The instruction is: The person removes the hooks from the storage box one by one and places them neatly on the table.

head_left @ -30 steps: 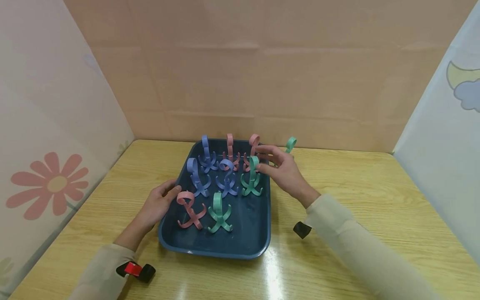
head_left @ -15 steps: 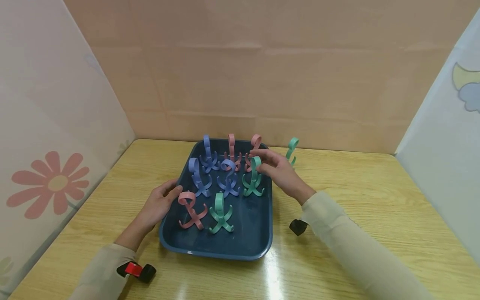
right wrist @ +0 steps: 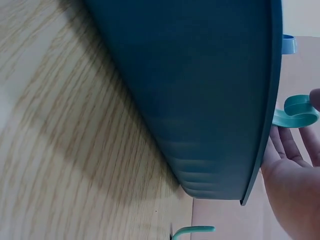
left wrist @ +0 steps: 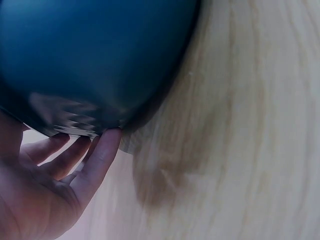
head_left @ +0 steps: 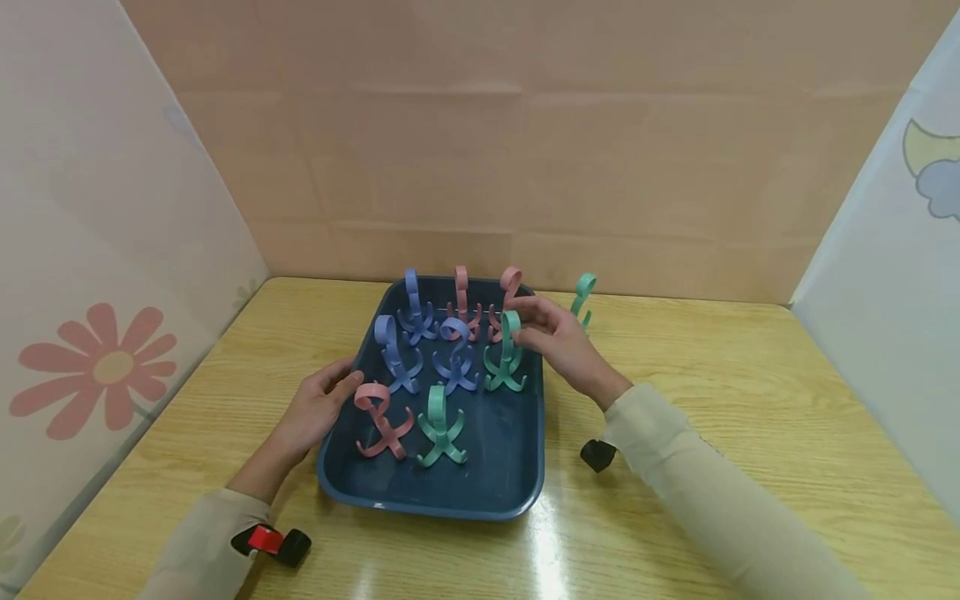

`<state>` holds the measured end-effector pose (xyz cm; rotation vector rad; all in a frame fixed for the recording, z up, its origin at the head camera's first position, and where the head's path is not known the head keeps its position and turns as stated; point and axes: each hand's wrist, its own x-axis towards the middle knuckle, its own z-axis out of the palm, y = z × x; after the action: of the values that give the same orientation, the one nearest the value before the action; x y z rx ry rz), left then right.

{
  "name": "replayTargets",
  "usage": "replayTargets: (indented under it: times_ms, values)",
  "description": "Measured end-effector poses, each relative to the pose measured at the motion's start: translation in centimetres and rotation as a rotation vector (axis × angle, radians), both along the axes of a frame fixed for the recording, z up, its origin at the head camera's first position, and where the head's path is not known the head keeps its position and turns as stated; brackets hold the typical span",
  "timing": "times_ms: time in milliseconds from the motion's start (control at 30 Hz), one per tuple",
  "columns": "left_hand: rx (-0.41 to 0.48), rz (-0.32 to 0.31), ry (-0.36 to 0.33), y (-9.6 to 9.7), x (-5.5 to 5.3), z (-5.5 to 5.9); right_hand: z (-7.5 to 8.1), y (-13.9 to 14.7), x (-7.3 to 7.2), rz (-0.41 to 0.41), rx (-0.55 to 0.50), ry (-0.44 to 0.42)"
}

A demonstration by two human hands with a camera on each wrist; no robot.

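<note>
My left hand (head_left: 318, 406) grips the left side of a dark blue tray (head_left: 480, 492), thumb at the rim. In the left wrist view its fingertips meet the tray's outer wall (left wrist: 100, 55). My right hand (head_left: 566, 342) reaches over the right rim and pinches the curled top of a green four-pronged hanger hook (head_left: 509, 354) standing in the tray. In the right wrist view that green curl (right wrist: 298, 111) sits between thumb and fingers. Behind it stands a pink hook (head_left: 512, 279), partly hidden by the fingers.
Also in the tray are blue hooks (head_left: 455, 358), pink hooks (head_left: 386, 429) and another green hook (head_left: 441, 429), all upright. One more green hook (head_left: 584, 292) is on the wooden table (head_left: 690, 367) beyond my right hand. A tan backdrop (head_left: 525, 167) rises behind.
The right hand has shifted slightly down, showing more of the green hook outside the tray. The left hand keeps its place at the tray's side.
</note>
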<state>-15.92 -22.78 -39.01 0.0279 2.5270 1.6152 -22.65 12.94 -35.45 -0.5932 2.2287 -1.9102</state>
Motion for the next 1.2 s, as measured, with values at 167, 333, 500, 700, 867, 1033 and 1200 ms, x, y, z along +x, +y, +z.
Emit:
replayTargets:
  times_ms: [167, 333, 500, 700, 867, 1033, 1200]
  values:
    - [-0.005, 0.007, -0.007, -0.2, 0.0, -0.2, 0.0, 0.0, 0.0, -0.018, 0.009, 0.009]
    - [-0.019, 0.008, -0.013, -0.3, 0.0, -0.3, 0.1, 0.0, 0.2, -0.034, 0.005, 0.013]
    - [-0.022, 0.013, -0.018, -0.2, 0.0, -0.3, 1.1, 0.0, 0.7, -0.043, -0.01, 0.047]
    - [-0.025, 0.016, -0.027, -0.3, 0.0, -0.3, 3.2, 0.1, 1.5, -0.078, -0.035, 0.09]
    - [-0.021, 0.017, -0.032, -0.2, 0.0, -0.2, 4.9, 0.8, 2.3, -0.111, -0.082, 0.101]
    - [-0.017, 0.009, -0.028, -0.1, -0.1, -0.2, 6.2, 2.4, 3.2, -0.14, -0.128, 0.131]
    - [-0.016, 0.008, -0.029, -0.1, -0.2, -0.2, 6.6, 4.8, 3.9, -0.174, -0.109, 0.159]
